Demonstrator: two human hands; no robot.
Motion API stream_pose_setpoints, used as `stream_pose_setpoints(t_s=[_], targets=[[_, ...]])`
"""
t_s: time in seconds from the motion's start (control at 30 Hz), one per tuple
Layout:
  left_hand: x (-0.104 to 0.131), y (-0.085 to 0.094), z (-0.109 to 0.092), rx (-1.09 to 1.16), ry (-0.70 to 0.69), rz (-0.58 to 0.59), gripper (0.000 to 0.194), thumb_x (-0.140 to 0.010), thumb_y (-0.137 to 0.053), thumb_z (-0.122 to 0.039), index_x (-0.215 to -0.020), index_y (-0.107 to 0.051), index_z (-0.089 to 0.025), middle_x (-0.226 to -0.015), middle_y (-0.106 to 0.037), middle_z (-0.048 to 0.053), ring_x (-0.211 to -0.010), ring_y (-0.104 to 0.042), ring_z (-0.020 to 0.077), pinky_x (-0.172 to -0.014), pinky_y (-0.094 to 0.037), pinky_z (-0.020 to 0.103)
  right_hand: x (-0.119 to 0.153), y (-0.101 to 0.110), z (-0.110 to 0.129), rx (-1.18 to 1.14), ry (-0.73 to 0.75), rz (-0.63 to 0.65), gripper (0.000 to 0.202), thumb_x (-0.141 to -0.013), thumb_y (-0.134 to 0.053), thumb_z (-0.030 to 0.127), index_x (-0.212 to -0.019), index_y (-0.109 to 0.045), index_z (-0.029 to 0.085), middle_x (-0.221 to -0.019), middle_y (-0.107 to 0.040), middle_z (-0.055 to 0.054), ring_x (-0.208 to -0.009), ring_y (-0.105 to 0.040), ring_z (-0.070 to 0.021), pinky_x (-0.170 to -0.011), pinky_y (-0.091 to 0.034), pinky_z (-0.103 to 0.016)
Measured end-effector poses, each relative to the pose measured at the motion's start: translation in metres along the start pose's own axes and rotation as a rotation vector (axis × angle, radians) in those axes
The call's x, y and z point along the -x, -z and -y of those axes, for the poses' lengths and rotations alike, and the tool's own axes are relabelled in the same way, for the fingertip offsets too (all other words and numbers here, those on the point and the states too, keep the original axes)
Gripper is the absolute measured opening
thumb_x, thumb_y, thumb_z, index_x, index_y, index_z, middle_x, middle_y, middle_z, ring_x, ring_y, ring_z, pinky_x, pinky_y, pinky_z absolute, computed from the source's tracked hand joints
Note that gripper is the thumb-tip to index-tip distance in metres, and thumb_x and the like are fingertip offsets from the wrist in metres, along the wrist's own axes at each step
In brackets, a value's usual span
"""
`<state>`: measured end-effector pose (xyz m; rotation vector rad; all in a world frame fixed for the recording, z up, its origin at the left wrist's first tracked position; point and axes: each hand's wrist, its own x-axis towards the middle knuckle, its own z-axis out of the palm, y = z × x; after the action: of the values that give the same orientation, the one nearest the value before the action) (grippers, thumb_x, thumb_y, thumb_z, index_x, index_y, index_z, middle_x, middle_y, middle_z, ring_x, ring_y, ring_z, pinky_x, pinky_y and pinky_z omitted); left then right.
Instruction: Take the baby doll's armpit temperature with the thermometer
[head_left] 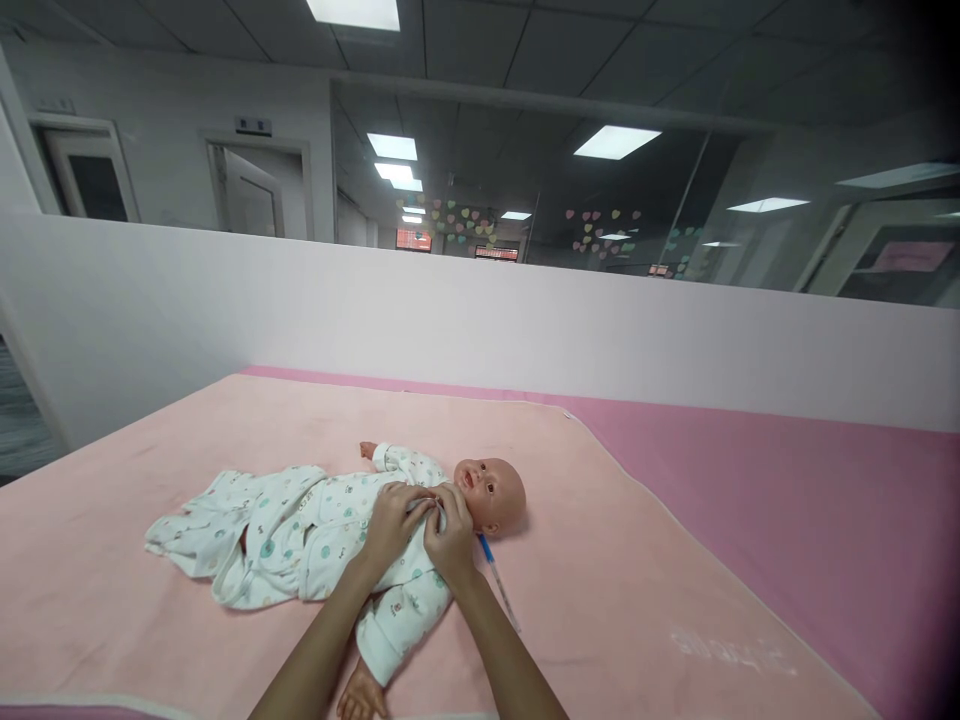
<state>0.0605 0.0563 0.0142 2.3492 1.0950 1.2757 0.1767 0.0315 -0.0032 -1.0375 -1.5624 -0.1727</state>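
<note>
A baby doll (pixel 506 492) lies on its back with its head to the right, dressed in white patterned baby clothes (pixel 330 515). My left hand (pixel 394 518) rests on the doll's upper chest, its fingers pinching the clothes near the neckline. Right beside it, just below the doll's chin, my right hand (pixel 450 535) also pinches the fabric. The fingertips of both hands nearly meet, and they hide the exact spot of cloth between them. A thin clear thermometer (pixel 499 580) with a blue end lies by the doll's head, to the right of my right hand.
Under the doll spreads a peach mat (pixel 637 600) on a pink surface (pixel 787 480). A low white partition (pixel 480 320) runs along the back, with glass (pixel 540 180) above it. Doors (pixel 259 195) stand in the wall at the far left.
</note>
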Motion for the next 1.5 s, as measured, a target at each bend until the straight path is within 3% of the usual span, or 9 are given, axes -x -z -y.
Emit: stream_pose_setpoints(t_s=[0.23,0.53,0.73,1.03,1.33,1.5], targets=[[-0.001,0.002,-0.001,0.120,0.068,-0.009,0.026,-0.087,-0.041,-0.029,-0.085,-0.066,-0.021,-0.080,-0.067,0.002,-0.077,-0.058,0.0162,-0.078,-0.039,0.031,-0.003,0.002,0.001,-0.052,-0.010,0.050,0.030,-0.073,-0.040,0.007,-0.099,-0.052,0.018,-0.092,-0.056,-0.008,-0.089,-0.054,-0.0192,-0.080,-0.048,-0.036],[-0.004,0.008,0.000,0.189,0.081,0.073,0.028,-0.085,-0.041,-0.028,-0.094,-0.066,-0.022,-0.088,-0.069,0.002,-0.080,-0.059,0.0165,-0.082,-0.040,0.032,-0.001,0.001,0.002,0.013,-0.004,0.022,0.030,-0.074,-0.040,0.007,-0.097,-0.053,0.019,-0.091,-0.057,-0.007,-0.089,-0.055,-0.0188,-0.080,-0.048,-0.035],[-0.002,0.007,0.000,0.155,0.062,0.038,0.023,-0.076,-0.052,-0.021,-0.094,-0.066,-0.021,-0.091,-0.068,0.003,-0.087,-0.058,0.0184,-0.084,-0.041,0.033,0.001,0.000,0.000,0.035,-0.015,0.011,0.031,-0.075,-0.040,0.007,-0.099,-0.055,0.019,-0.093,-0.057,-0.007,-0.090,-0.055,-0.0189,-0.082,-0.048,-0.036],[-0.001,0.005,0.002,0.108,0.040,0.046,0.024,-0.083,-0.048,-0.030,-0.097,-0.066,-0.024,-0.089,-0.068,0.003,-0.083,-0.058,0.0179,-0.082,-0.041,0.033,0.000,-0.003,-0.004,0.048,-0.016,-0.034,0.027,-0.078,-0.039,0.009,-0.097,-0.056,0.018,-0.090,-0.059,-0.007,-0.087,-0.057,-0.0171,-0.077,-0.050,-0.033],[0.001,0.002,0.000,0.021,0.034,-0.016,0.021,-0.082,-0.049,-0.028,-0.095,-0.064,-0.024,-0.086,-0.067,0.003,-0.082,-0.057,0.0186,-0.079,-0.041,0.033,0.002,-0.003,-0.002,0.040,0.060,-0.054,0.027,-0.078,-0.039,0.007,-0.095,-0.056,0.019,-0.088,-0.059,-0.007,-0.086,-0.056,-0.0175,-0.077,-0.051,-0.034],[0.006,0.005,-0.009,-0.115,-0.097,-0.045,0.022,-0.081,-0.046,-0.022,-0.097,-0.061,-0.022,-0.091,-0.064,0.004,-0.086,-0.056,0.0190,-0.081,-0.040,0.035,0.003,-0.003,-0.004,0.043,0.058,-0.118,0.025,-0.078,-0.040,0.007,-0.093,-0.056,0.018,-0.087,-0.059,-0.007,-0.086,-0.056,-0.0176,-0.077,-0.051,-0.035]])
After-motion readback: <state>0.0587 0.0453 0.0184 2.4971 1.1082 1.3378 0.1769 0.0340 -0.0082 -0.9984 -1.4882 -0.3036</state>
